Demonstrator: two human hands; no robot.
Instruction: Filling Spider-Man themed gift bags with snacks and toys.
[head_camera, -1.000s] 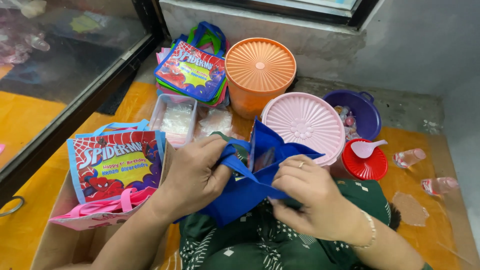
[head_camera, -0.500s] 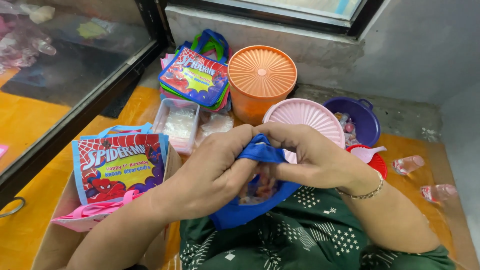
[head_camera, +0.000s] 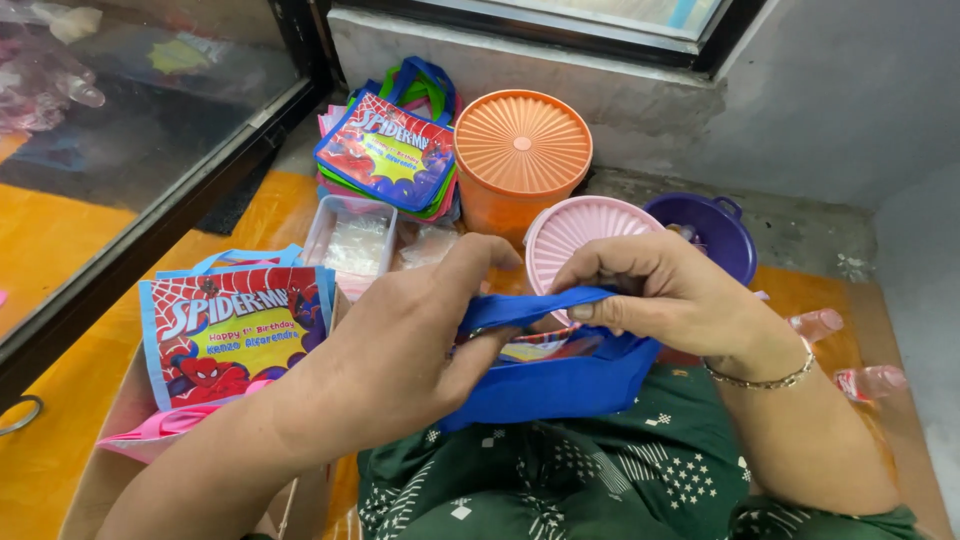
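Sitting on an orange floor (head_camera: 60, 440), the person works over a green-clad lap (head_camera: 560, 480), so everything lies within arm's reach around it. Left of the lap stands a cardboard box (head_camera: 110, 470) with upright printed bags (head_camera: 232, 330), handles up. Beyond the lap, against the grey wall, sit an orange tub (head_camera: 518, 150), a pink tub (head_camera: 580, 235) and a purple basin (head_camera: 712, 232); a flat stack of printed bags (head_camera: 390, 150) lies just left of the orange tub, with a clear tray (head_camera: 352, 245) in front of that stack.

Over the lap, held up between both hands, is the blue bag (head_camera: 560, 375). Its long axis runs left to right across the lap, and its mouth faces up and away from the person, so that some coloured contents show inside. The left hand (head_camera: 420, 340) is curled shut around the bag's left end and handle, thumb stretched out toward the pink tub. The right hand (head_camera: 670, 295) pinches the blue handle strap between thumb and fingertips, the other fingers bent. The strap is drawn taut between the two hands, which seems to hold the mouth wide.

Right of the lap, two small clear bottles (head_camera: 818, 324) lie on their sides on the floor.
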